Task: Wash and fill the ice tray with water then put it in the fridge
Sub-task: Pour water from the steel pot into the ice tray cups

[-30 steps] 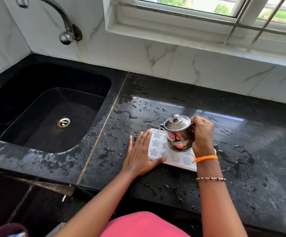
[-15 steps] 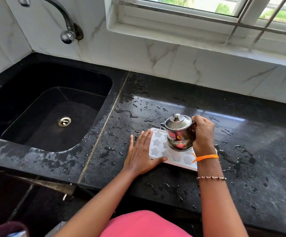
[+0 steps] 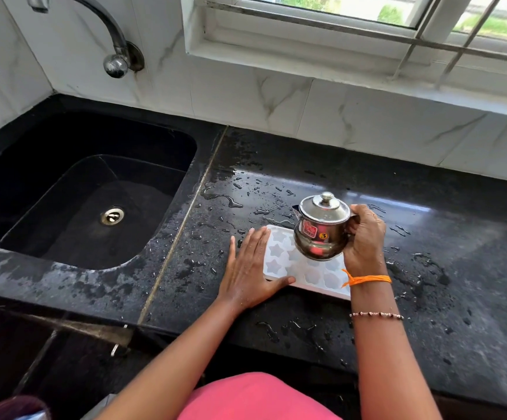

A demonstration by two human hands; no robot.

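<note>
A white ice tray [image 3: 282, 262] with star-shaped cells lies flat on the wet black counter [image 3: 446, 225]. My left hand [image 3: 250, 269] rests flat beside the tray's left end, its thumb along the front edge and its fingers straight. My right hand [image 3: 364, 237] grips the handle of a small steel pot [image 3: 322, 228] with a knobbed lid. The pot hangs just above the middle of the tray, spout toward the left, and hides the cells under it. No stream of water is visible.
A black sink [image 3: 73, 201] with a steel drain [image 3: 112, 215] lies to the left, under a wall tap [image 3: 106, 34]. Water drops are scattered over the counter around the tray. White tiles and a window sill [image 3: 337, 77] stand behind. A dark cup rim [image 3: 12, 407] shows at bottom left.
The pot has risen slightly and sits more upright over the tray. My left hand and the tray have stayed in place.
</note>
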